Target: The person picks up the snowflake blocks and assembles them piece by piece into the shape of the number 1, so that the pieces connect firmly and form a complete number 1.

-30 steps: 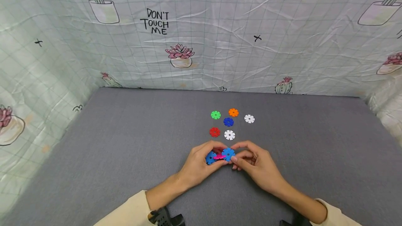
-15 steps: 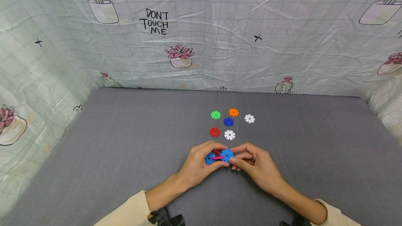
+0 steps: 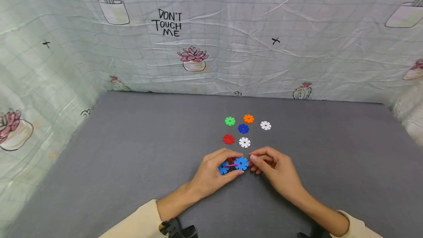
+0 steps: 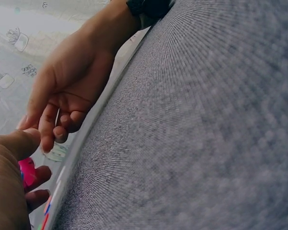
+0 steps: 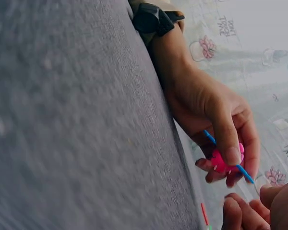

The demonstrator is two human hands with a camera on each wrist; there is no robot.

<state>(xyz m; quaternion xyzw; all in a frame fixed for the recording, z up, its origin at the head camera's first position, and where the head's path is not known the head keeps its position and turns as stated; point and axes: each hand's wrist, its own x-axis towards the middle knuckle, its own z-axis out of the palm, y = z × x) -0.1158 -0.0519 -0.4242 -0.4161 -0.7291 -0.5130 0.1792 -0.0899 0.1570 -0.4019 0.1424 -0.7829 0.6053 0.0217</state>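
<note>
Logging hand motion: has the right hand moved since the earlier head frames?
Yes, the right hand shifted slightly rightward, judged against the red disc.

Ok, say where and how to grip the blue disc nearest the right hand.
Probably pinch the blue disc by its right rim, from the right: the pink disc meets its left side, and the left hand brackets its far and near edges.

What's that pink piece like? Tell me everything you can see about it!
The pink piece is a bright, flat disc with notches in its edge, and it looks like plastic. The head camera sees it nearly edge-on, like a thin line. It sits between two light-blue discs and seems slotted into them. The left hand holds the group, hiding some of the pink.
</note>
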